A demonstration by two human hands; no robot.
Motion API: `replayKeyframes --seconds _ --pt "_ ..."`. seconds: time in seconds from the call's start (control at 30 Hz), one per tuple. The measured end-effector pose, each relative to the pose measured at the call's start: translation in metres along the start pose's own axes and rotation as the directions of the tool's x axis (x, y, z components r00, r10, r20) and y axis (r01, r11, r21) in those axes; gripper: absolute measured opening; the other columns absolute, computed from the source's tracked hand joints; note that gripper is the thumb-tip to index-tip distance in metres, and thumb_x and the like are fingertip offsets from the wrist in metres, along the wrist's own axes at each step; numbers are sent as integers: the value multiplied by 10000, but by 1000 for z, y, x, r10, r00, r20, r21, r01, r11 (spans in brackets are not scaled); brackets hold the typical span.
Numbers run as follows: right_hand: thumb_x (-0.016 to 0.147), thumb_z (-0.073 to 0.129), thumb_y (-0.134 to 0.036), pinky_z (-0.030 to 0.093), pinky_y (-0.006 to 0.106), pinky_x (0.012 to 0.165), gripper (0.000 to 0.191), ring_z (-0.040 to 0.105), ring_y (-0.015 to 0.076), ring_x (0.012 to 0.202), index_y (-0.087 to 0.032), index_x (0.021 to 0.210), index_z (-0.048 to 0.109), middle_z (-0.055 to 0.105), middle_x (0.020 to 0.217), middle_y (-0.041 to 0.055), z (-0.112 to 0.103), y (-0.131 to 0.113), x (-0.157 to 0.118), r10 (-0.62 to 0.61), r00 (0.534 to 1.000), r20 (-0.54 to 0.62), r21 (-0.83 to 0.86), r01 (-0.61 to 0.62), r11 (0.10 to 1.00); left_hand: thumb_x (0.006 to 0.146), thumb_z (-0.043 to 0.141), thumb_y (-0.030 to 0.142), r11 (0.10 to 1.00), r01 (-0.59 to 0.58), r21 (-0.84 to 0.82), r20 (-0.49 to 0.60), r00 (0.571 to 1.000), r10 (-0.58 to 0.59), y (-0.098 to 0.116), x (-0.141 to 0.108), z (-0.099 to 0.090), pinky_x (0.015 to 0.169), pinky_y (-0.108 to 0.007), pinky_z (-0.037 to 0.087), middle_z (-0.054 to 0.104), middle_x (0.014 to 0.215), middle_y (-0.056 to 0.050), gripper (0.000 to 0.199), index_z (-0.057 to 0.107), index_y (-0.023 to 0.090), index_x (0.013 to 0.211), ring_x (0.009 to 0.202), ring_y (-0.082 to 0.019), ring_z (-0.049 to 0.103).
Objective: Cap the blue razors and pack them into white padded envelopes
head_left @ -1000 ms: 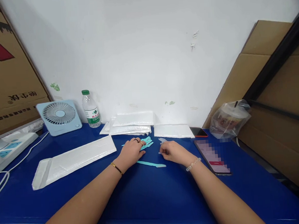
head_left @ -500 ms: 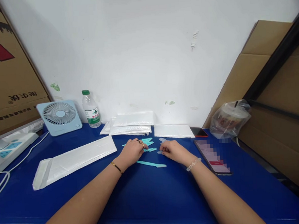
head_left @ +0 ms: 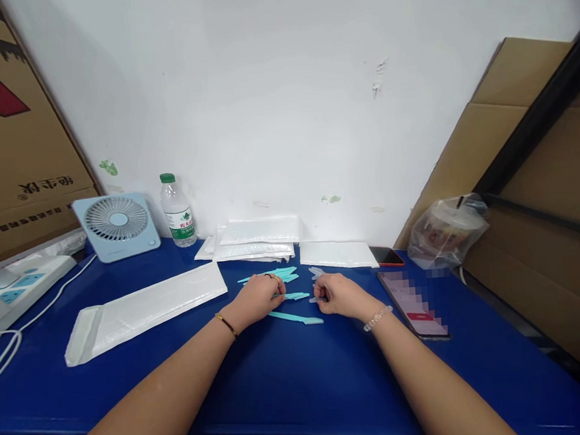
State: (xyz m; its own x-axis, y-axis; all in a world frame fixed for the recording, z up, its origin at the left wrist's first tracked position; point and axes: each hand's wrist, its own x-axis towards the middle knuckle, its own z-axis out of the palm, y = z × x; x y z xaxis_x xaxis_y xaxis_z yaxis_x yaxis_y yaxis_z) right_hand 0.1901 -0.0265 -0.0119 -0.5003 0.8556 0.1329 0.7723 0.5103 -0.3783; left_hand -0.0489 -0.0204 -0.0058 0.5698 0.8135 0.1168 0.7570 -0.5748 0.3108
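My left hand (head_left: 256, 298) is closed, its thumb and fingers pinching a slim teal eyebrow razor (head_left: 297, 296) that points right. Behind that hand lie several more teal razors (head_left: 285, 274) in a loose pile. Nearer to me, a single teal razor (head_left: 297, 318) rests on the blue table. My right hand (head_left: 339, 295) is also closed, pinching a small translucent cap (head_left: 313, 300) mostly hidden by the fingers. Other translucent caps (head_left: 316, 272) lie just beyond my right fingertips. A narrow gap separates the held razor from the held cap.
White padded mailers (head_left: 256, 240) are stacked by the wall, with a long one (head_left: 147, 310) at left. Around the blue table (head_left: 291, 383) stand a fan (head_left: 118, 226), a water bottle (head_left: 178, 215), a power strip (head_left: 26, 282), phones (head_left: 413, 305) and a bagged drink cup (head_left: 447, 230).
My left hand has drawn a teal razor slightly towards me, away from the pile. My right fingers have closed further around the translucent cap and come a little nearer. The view has shifted slightly.
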Motion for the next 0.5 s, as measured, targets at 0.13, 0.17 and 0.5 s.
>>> replayKeyframes --seconds 0.13,0.17,0.5 --pt "650 628 -160 332 206 514 95 534 116 568 -190 739 612 620 668 -5 -3 -4 0 27 999 -28 14 -27 1000 842 487 300 999 -34 21 -19 999 34 0 0 0 764 -308 390 654 903 -38 164 615 200 863 825 -190 590" --pt "657 625 -165 333 206 515 91 532 115 561 -191 743 614 616 651 -8 -3 -5 0 27 999 -44 17 -27 999 842 490 291 999 -41 33 -28 999 42 0 0 0 759 -306 387 653 907 -36 155 611 198 866 815 -187 590" --pt "701 578 -120 372 208 571 122 523 112 599 -180 799 621 594 720 10 -4 -14 1 -116 978 -173 -15 115 993 856 503 266 991 -104 80 -65 992 110 4 0 -1 755 -305 347 637 950 -28 119 587 195 901 860 -187 582"
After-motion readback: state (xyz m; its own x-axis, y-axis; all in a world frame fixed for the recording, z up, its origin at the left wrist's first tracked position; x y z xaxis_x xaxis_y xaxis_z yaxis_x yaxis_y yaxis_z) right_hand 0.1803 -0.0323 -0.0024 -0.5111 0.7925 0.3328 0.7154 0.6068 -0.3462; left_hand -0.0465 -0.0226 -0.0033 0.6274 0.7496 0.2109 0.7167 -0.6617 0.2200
